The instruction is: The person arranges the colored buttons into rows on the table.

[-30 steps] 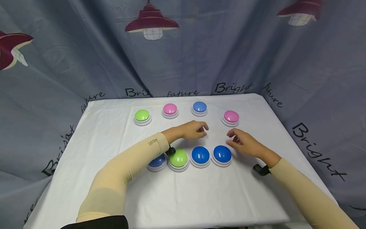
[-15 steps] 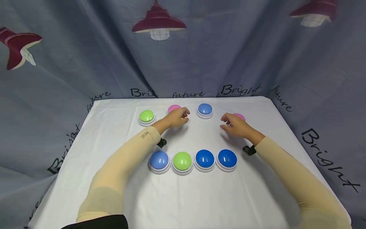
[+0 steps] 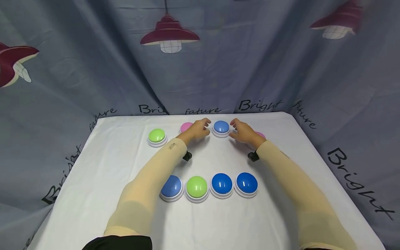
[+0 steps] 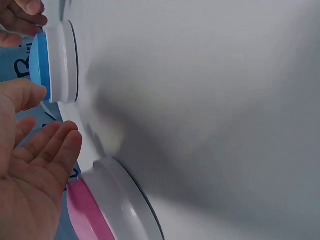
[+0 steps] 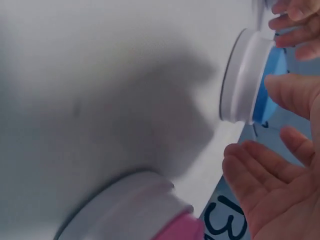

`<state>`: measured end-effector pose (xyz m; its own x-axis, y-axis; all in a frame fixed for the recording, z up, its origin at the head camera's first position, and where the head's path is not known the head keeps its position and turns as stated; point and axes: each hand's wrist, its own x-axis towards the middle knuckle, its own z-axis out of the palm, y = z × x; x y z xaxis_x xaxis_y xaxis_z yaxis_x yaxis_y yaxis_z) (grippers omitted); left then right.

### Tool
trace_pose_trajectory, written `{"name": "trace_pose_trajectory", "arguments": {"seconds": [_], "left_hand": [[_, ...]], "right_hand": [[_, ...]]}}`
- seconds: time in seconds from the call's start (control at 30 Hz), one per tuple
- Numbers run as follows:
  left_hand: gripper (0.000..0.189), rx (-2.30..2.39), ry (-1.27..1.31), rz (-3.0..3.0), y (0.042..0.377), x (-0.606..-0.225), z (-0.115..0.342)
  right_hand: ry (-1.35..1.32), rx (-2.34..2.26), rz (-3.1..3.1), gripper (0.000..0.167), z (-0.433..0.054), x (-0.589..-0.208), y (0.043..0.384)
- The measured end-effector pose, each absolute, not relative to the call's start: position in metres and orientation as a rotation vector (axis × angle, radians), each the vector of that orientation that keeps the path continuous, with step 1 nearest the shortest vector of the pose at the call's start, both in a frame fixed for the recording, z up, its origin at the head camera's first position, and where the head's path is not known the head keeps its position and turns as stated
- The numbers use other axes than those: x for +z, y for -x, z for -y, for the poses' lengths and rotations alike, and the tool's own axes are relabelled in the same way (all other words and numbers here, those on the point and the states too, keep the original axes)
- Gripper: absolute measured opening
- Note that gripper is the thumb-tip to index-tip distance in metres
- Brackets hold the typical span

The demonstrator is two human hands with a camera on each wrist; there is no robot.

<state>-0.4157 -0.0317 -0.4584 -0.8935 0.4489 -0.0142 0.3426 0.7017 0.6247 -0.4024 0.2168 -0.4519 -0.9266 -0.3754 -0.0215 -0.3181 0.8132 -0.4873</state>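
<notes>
A light blue push button (image 3: 221, 127) on a white base stands in the back row, with a hand at each side of it. My left hand (image 3: 198, 130) is just left of it, fingers loosely bent and holding nothing; it partly covers a pink button (image 3: 186, 127). On the other side my right hand (image 3: 243, 132) hovers, thumb and fingers apart, partly hiding a second pink button (image 3: 260, 134). Both wrist views show the blue button (image 4: 41, 67) (image 5: 270, 82) beyond the thumb, with no grip on it.
A green button (image 3: 157, 135) sits at the back left. Nearer the front stands a row with a dull blue button (image 3: 171, 186), a green one (image 3: 197, 187) and two darker blue ones (image 3: 222, 184) (image 3: 247, 183). A white cloth covers the table (image 3: 200, 225); a grey curtain (image 3: 218, 69) hangs behind.
Both hands have moved from mid-table toward the back row. The right hand has come left, up to the light blue button; the left has passed over beside the pink one. The buttons have stayed in place.
</notes>
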Motion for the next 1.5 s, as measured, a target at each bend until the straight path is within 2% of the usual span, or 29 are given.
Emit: {"name": "trace_pose_trajectory", "arguments": {"seconds": [0.23,0.63,1.13,1.5], "left_hand": [[0.049,0.913,-0.627,-2.75,0.421,-0.459,0.02],[0.058,0.829,-0.677,-2.769,0.427,-0.463,0.006],[0.056,0.812,-0.793,-2.763,0.406,-0.46,0.051],[0.055,0.845,-0.836,-2.783,0.368,-0.457,0.096]], "right_hand": [[0.56,-0.741,-2.855,0.055,-0.202,-0.464,0.414],[0.561,-0.782,-2.895,0.056,-0.199,-0.469,0.411],[0.69,-0.774,-2.817,0.054,-0.171,-0.463,0.392],[0.809,-0.772,-2.754,0.054,-0.136,-0.457,0.366]]}}
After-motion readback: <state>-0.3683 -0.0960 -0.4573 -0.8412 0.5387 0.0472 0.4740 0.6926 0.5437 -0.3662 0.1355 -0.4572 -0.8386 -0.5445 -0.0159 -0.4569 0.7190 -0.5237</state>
